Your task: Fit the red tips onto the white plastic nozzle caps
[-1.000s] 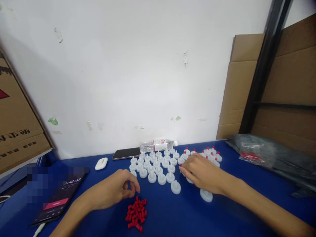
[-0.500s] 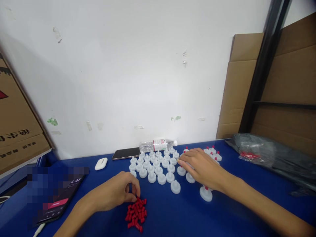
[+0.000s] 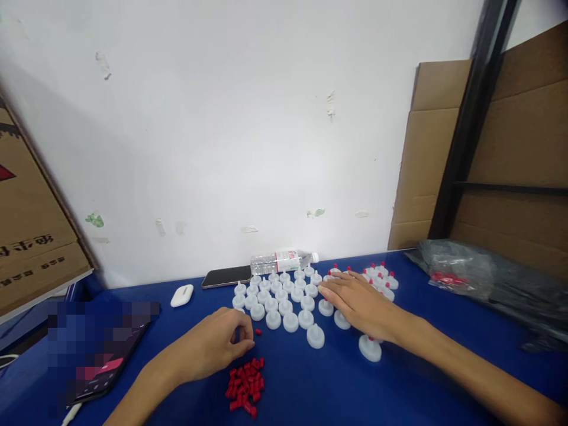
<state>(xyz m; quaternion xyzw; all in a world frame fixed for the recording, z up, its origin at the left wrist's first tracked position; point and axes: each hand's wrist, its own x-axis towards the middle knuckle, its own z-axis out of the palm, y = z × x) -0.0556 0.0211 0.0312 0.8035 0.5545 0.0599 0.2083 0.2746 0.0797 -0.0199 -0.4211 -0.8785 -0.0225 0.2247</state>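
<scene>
Head view: where is the left hand (image 3: 217,343) seen?

Just beside the pile of red caps (image 3: 244,387) on the blue table (image 3: 310,390). The fingers are curled, thumb and forefinger drawn to a narrow gap.

Is anything gripped there?

That cannot be told; the inner side of the fingers is hidden. A single red cap (image 3: 258,332) is seen right by the fingertips, set apart from the pile. Whether it is touched is not made clear.

And the right hand (image 3: 368,305)?

Stretched palm down over the red-tipped white caps (image 3: 370,350). The fingers are extended and loosely spread. Some caps are partly covered; one is seen just below the wrist.

Plain ones?

Plain white caps (image 3: 290,322) are gathered between the two hands, farther back, spouts up. One is set slightly forward of the group.

Surroundings?

A clear bottle (image 3: 288,260) is laid on its side by the wall (image 3: 222,118). Beside it, to the left, a dark phone (image 3: 226,276) is noted, then a small white case (image 3: 182,295). At far right, red pieces are bagged in clear plastic (image 3: 461,277).
</scene>
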